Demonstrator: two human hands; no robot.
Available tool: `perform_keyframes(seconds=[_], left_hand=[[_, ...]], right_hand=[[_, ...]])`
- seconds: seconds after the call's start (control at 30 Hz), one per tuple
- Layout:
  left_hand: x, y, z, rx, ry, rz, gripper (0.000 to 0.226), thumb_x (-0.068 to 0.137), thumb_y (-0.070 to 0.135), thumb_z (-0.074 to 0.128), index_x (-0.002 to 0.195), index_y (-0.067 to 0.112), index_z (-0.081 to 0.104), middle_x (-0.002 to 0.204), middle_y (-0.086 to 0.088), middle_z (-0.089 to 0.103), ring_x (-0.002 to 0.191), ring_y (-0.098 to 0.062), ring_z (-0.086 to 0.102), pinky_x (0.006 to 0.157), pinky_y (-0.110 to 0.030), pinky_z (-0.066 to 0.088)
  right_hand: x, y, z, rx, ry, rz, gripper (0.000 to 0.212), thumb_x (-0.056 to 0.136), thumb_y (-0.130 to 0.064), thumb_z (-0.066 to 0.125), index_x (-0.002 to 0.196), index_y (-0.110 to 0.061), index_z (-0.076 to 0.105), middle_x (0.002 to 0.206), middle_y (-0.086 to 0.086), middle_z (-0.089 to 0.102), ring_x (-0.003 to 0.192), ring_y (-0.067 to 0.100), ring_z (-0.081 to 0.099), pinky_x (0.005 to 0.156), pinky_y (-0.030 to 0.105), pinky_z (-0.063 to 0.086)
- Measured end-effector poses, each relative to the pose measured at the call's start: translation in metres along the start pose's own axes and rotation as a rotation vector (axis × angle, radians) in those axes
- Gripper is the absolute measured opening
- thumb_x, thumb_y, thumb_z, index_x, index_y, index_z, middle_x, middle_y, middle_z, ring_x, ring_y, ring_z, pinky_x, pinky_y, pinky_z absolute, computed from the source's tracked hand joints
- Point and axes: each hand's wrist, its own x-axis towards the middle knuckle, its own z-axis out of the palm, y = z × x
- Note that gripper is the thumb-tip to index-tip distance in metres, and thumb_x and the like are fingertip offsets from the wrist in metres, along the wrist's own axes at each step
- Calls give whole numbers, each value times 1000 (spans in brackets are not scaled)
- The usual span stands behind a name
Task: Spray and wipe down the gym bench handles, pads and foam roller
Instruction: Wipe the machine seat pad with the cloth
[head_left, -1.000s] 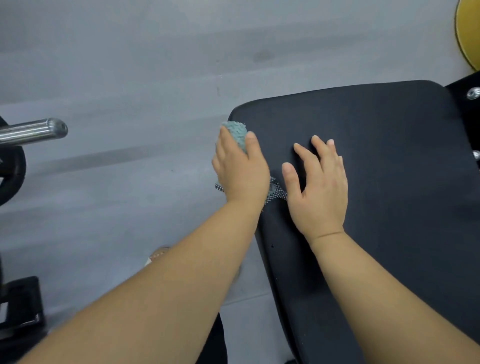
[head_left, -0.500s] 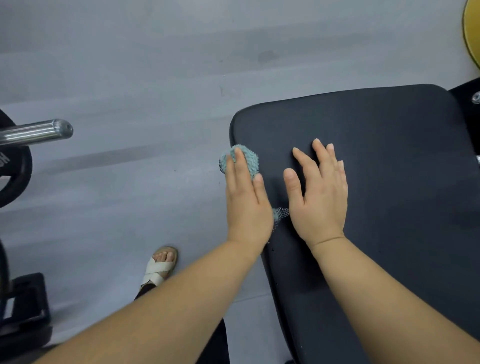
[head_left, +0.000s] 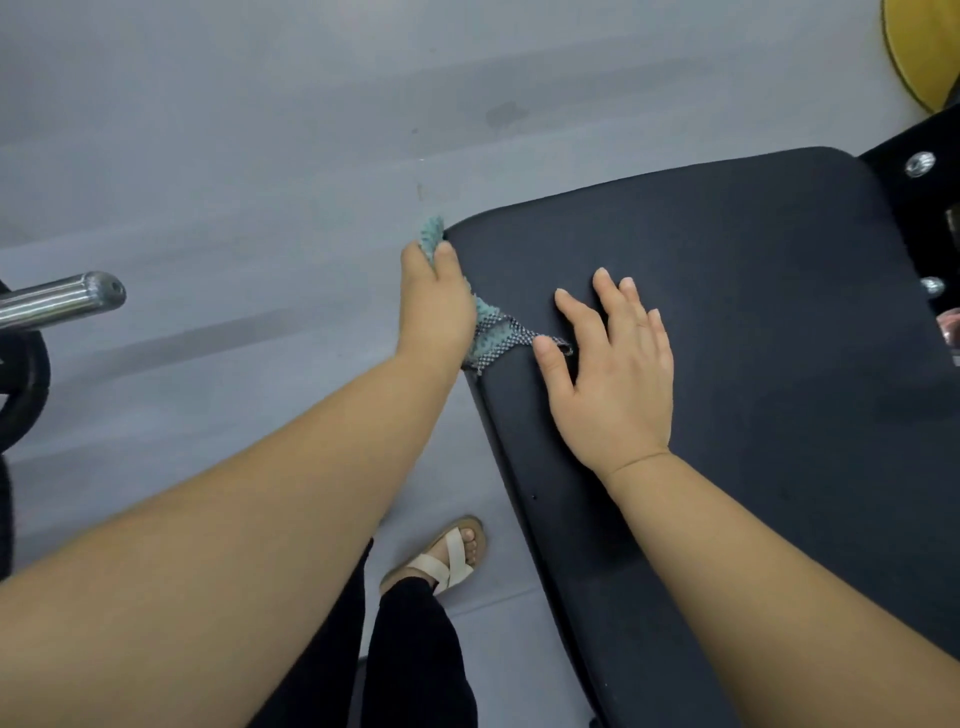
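The black bench pad (head_left: 753, 312) fills the right side of the view. Its left edge runs from a rounded far corner back toward the person, so its long axis points away from them and slightly left.

The left hand (head_left: 436, 306) sits at that far left corner, off the side of the pad, with its fingers (head_left: 445, 255) curled and clamped on a teal cloth (head_left: 491, 318), pressing it against the pad's edge. A fuzzy tuft of the cloth sticks out beyond the fingertips, just past the corner. The rest trails out from under the palm, lying long and narrow across the pad's top, from the corner toward the near right. Its grey mesh side shows at the tail.

The right hand (head_left: 613, 374) lies flat on the pad, palm down, fingers straight and a little apart, pointing away from the person. Its thumb tip touches the mesh end of the cloth.

On the grey floor (head_left: 234, 156) left of the pad, a sandalled foot (head_left: 449, 553) stands near the edge. A steel bar end (head_left: 67, 297) and a dark weight plate (head_left: 28, 384) sit at far left, and a yellow disc (head_left: 919, 52) at top right.
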Motion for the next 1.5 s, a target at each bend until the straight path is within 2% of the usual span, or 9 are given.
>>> perform_keyframes(seconds=[0.13, 0.23, 0.43, 0.63, 0.77, 0.9, 1.1, 1.27, 1.5], left_hand=[[-4, -2, -7, 69, -25, 39, 34, 102, 30, 26, 127, 14, 43, 113, 0, 52, 106, -19, 48, 87, -24, 34], [29, 15, -6, 252, -83, 39, 38, 102, 28, 26, 118, 5, 52, 118, -13, 56, 114, -28, 50, 93, -31, 39], [71, 82, 32, 866, -456, 141, 34, 97, 3, 29, 124, -5, 48, 130, -26, 49, 120, -37, 46, 96, -36, 35], [66, 98, 86, 906, -668, 310, 44, 103, 28, 21, 119, 4, 55, 127, -18, 54, 118, -32, 48, 92, -32, 36], [83, 79, 38, 1016, -730, 188, 52, 100, 47, 17, 133, 23, 50, 140, -6, 48, 129, -25, 41, 103, -32, 30], [84, 71, 6, 963, -689, 35, 50, 101, 41, 18, 134, 20, 48, 143, -9, 45, 132, -25, 38, 105, -29, 27], [79, 92, 85, 999, -683, 251, 50, 103, 31, 17, 115, 5, 58, 127, -21, 55, 118, -33, 49, 97, -35, 36], [71, 114, 150, 917, -788, 357, 51, 103, 30, 15, 118, 4, 56, 126, -19, 56, 117, -31, 50, 94, -32, 35], [84, 87, 72, 1063, -704, 235, 51, 102, 35, 17, 117, 9, 58, 127, -17, 56, 116, -30, 50, 95, -34, 35]], right_hand=[[11, 7, -14, 77, -27, 5, 45, 90, -46, 36, 121, -27, 62, 138, 1, 49, 131, 24, 38, 105, 32, 20], [47, 25, -31, 112, -10, 6, 40, 89, -41, 39, 113, -24, 66, 121, -2, 58, 117, 26, 46, 93, 34, 30], [93, 67, -23, -103, 64, 51, 47, 88, -45, 37, 120, -19, 59, 130, 4, 52, 127, 32, 41, 98, 46, 33], [94, 69, -17, -103, 124, 58, 38, 87, -40, 46, 117, -19, 60, 127, 2, 54, 125, 29, 42, 100, 43, 30], [96, 69, -19, -102, 125, 64, 38, 87, -38, 47, 116, -18, 60, 126, 3, 55, 125, 30, 43, 100, 42, 29], [95, 67, -20, -99, 124, 64, 37, 87, -37, 49, 115, -17, 61, 126, 5, 56, 125, 30, 43, 101, 42, 28], [96, 67, -21, -82, 130, 72, 36, 86, -36, 50, 114, -17, 63, 126, 4, 56, 125, 30, 44, 102, 42, 29], [96, 69, -21, 11, 137, 105, 39, 87, -32, 47, 115, -10, 60, 127, 6, 56, 126, 27, 42, 105, 39, 25], [96, 72, -23, 189, 162, 146, 31, 87, -25, 46, 107, -8, 63, 123, 6, 59, 124, 23, 44, 106, 36, 27]])
